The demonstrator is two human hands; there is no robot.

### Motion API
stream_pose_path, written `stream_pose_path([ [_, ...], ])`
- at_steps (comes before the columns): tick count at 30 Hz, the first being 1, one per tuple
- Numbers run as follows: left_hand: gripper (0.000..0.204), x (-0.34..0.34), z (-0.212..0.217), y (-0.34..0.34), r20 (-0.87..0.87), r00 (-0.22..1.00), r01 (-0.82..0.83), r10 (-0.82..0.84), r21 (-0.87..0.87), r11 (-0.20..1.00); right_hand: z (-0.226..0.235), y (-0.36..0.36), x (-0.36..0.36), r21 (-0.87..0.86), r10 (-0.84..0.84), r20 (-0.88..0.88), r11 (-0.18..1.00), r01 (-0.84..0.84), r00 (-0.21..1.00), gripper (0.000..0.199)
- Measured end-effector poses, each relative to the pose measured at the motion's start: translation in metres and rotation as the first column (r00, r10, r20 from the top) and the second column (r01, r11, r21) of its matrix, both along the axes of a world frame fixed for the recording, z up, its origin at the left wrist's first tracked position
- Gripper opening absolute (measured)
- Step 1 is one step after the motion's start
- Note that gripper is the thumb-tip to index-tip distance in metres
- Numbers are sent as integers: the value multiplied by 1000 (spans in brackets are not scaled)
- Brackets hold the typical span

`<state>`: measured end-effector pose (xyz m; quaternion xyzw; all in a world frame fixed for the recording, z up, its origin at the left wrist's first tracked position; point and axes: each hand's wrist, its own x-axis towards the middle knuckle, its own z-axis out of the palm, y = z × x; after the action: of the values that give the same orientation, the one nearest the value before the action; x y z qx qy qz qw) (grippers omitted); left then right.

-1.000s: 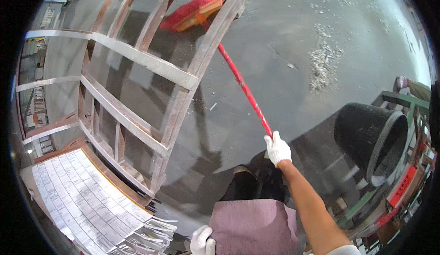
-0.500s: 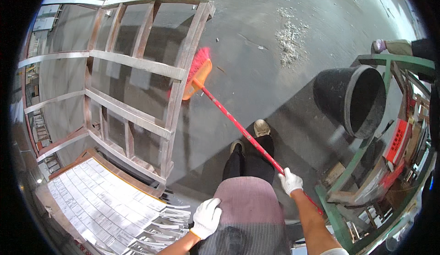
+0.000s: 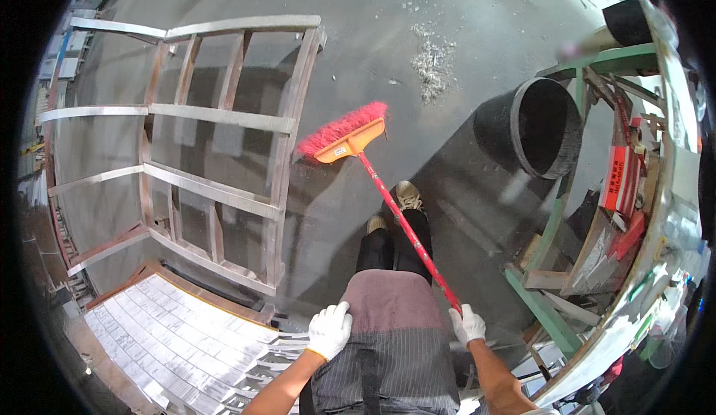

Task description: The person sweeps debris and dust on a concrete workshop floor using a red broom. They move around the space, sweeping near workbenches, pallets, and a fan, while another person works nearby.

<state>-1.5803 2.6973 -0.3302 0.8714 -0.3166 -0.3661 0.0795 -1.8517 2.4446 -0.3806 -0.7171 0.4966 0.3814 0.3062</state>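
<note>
In a white knit glove, my right hand [image 3: 468, 324] is wrapped round the red handle of a broom [image 3: 409, 230]. The handle slants up and left to an orange head [image 3: 350, 143] with pink-red bristles, which rest on the grey floor beside a wooden frame. My left hand [image 3: 330, 331], gloved too, is at the left edge of my apron [image 3: 389, 302]. Its fingers are curled and its palm is hidden, so what it holds, if anything, cannot be seen. Pale scraps and dust [image 3: 432, 64] lie on the floor beyond the broom head.
A slatted wooden frame [image 3: 216, 117] stands on the left, above a board with white printed sheets [image 3: 175, 333]. To the right, a black bucket [image 3: 496, 128] lies tipped beside a green metal frame [image 3: 544, 307] holding wood offcuts and a red-and-white box [image 3: 620, 180].
The broom head has come out from beside the wooden frame, moving right and turning so its bristles face up-left. My right hand has shifted slightly down. The whole view has also turned.
</note>
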Motion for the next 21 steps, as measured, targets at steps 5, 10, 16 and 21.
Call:
stream_pose_path([
  [5, 17, 23, 41, -21, -31, 983, 178, -181, -82, 981, 45, 35, -3, 12, -136, -34, 991, 136, 990, 49],
  [10, 21, 16, 99, -29, 87, 914, 401, -396, -45, 915, 109, 16, 42, 10, -71, -20, 997, 71, 997, 57],
  [16, 32, 4, 164, -89, -46, 926, 353, -376, -253, 901, 174, -20, 77, -70, -173, 152, 980, 186, 973, 57],
  [21, 28, -36, 135, -70, -6, 893, 335, -450, -660, 673, 194, -9, 131, 733, -761, 308, 573, 367, 571, 26],
])
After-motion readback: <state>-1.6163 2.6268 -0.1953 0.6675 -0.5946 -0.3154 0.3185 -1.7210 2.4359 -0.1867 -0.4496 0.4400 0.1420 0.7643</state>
